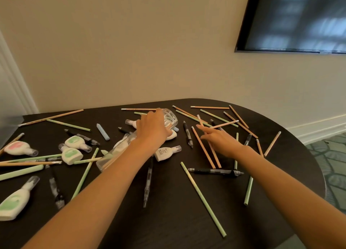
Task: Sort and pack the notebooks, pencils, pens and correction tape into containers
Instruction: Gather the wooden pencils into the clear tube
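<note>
We find the left hand (151, 129) with fingers curled round the clear jar (171, 117). Just right of the jar, the right hand (222, 141) appears to pinch a wooden pencil (227, 123). Pens (215, 171) and correction tapes (166, 152) lie scattered around the jar.

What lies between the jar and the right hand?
In the head view, a black pen lies between the jar and the right hand; a loose pencil lies beside it, nearer the hand.
</note>
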Demonstrator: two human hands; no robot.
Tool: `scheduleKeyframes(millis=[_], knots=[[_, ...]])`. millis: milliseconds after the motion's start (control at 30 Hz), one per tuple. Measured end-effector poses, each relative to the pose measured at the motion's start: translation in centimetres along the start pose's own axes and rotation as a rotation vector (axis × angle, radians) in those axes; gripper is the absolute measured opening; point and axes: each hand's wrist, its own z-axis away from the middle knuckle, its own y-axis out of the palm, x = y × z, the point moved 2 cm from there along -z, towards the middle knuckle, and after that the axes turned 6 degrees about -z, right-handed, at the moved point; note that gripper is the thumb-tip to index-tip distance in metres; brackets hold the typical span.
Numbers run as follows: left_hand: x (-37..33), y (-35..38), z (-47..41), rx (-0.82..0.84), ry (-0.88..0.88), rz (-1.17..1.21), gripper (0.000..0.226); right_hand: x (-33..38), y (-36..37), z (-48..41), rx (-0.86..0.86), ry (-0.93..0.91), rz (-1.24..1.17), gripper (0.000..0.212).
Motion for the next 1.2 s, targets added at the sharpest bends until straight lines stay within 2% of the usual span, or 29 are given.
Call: scheduleKeyframes(millis=[100,167,200,267,300,400,533,633,733,833,900,967,1133,1200], knots=[[-0.1,0.2,0.0,0.014,0.0,-0.009,0.061,-0.1,0.6,-0.5,0.048,0.016,-0.109,0.054],[0.0,0.3,0.0,0.018,0.003,-0.016,0.062,-0.1,0.8,-0.5,-0.004,0.08,-0.186,0.058],[0.0,0.3,0.0,0.017,0.004,-0.02,0.062,-0.1,0.9,-0.6,-0.072,0.151,-0.249,0.055],[0.0,0.3,0.0,0.019,0.008,-0.026,0.063,0.1,0.9,-0.9,-0.205,0.34,-0.43,0.031],[0.0,0.3,0.1,0.023,0.011,-0.026,0.064,0.3,1.0,-1.2,-0.2,0.427,-0.499,0.018],[-0.3,0.3,0.2,0.036,0.018,-0.016,0.064,1.2,1.4,-2.5,-0.018,0.535,-0.499,0.025],[0.8,-0.2,0.6,0.015,0.01,-0.018,0.063,2.2,0.8,-3.3,0.018,0.598,-0.556,0.026],[2.2,-1.0,1.0,-0.008,0.003,-0.042,0.063,2.6,0.1,-3.4,-0.013,0.613,-0.615,0.019],[3.5,-1.7,1.5,-0.004,-0.006,-0.039,0.065,3.7,-2.1,-3.5,-0.153,0.606,-0.755,0.016],[4.6,-2.5,2.2,0.02,-0.004,0.005,0.066,5.7,-5.1,-3.0,-0.256,0.554,-1.181,0.021],[5.3,-3.1,2.8,0.042,0.001,0.065,0.063,7.8,-6.5,-2.7,-0.269,0.456,-1.532,0.018],[6.1,-3.5,3.6,0.062,0.003,0.136,0.064,10.0,-7.1,-2.8,-0.304,0.356,-1.755,0.015],[9.1,-4.8,5.6,0.079,-0.004,0.217,0.058,13.7,-7.1,-3.8,-0.564,0.378,-1.908,0.021],[10.2,-5.1,6.3,0.076,-0.007,0.218,0.055,14.8,-7.2,-4.0,-0.618,0.365,-1.908,0.018]])
